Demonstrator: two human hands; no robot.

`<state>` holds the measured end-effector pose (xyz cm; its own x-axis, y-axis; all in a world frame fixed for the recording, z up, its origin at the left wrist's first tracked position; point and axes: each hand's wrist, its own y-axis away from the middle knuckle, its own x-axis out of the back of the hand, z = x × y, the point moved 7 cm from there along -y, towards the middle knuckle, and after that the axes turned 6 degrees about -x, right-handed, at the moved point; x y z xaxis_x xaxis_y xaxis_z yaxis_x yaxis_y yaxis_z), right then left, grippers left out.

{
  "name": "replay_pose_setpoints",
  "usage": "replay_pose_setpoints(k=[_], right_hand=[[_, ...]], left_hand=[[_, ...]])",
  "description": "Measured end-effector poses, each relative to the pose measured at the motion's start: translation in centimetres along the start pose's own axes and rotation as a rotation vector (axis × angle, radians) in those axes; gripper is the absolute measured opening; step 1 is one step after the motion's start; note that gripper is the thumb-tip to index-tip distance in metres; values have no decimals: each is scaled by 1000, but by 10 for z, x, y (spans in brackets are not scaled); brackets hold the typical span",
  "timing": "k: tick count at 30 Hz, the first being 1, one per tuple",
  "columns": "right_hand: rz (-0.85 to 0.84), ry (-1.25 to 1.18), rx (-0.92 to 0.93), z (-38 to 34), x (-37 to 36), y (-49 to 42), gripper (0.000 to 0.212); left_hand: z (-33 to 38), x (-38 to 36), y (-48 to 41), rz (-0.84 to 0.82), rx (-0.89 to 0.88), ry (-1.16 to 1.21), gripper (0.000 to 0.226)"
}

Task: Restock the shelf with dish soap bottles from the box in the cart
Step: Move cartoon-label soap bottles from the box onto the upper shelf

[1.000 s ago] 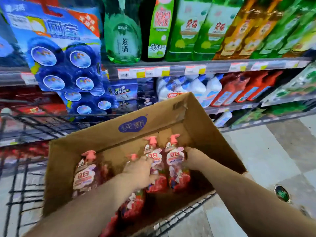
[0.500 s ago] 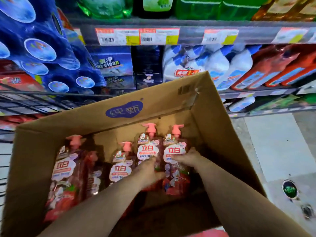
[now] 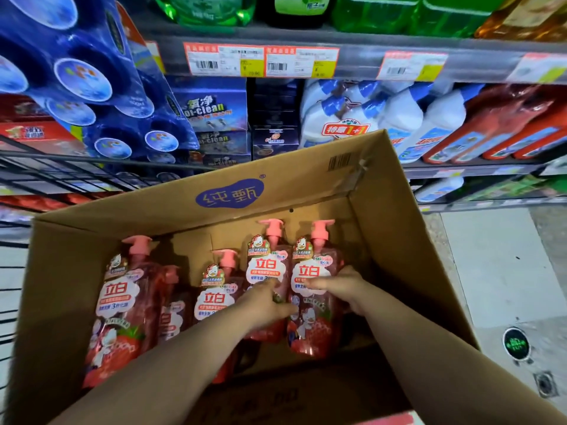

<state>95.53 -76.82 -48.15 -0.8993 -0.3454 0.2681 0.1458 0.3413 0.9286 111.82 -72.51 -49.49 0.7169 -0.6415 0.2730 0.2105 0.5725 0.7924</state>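
Observation:
An open cardboard box sits in the wire cart and holds several red dish soap bottles with pink pump tops. My left hand wraps around the body of one upright bottle near the box's middle. My right hand grips the bottle just to its right, fingers across its white label. More bottles stand at the left, one tall one and one beside my left forearm.
Store shelves with price tags run behind the box. White and blue bottles, red bottles and dark boxes fill the middle shelf; green bottles stand above. Blue packs hang at left. Tiled floor lies right.
The view has tilted down and drawn closer to the box. Both hands have closed more firmly around the two right-hand bottles, which stay inside the box.

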Motion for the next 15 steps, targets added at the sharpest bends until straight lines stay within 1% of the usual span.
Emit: replay_pose_setpoints(k=[3,7,10,12,15], right_hand=[[-65,18,41,-10,0,14,29],[-174,-25,131,-23,-10,34,22],[-170,-38,172,-32,-20,43,25],[-183,-32,194,-39,-28,49,26],[-237,-20,245,-49,-43,61,21]], left_hand=[[5,0,6,-22,-15,173,86],[11,1,19,-19,-44,428,80],[5,9,26,76,-66,526,79],[2,17,33,146,-92,549,65],[-2,30,49,233,-115,561,57]])
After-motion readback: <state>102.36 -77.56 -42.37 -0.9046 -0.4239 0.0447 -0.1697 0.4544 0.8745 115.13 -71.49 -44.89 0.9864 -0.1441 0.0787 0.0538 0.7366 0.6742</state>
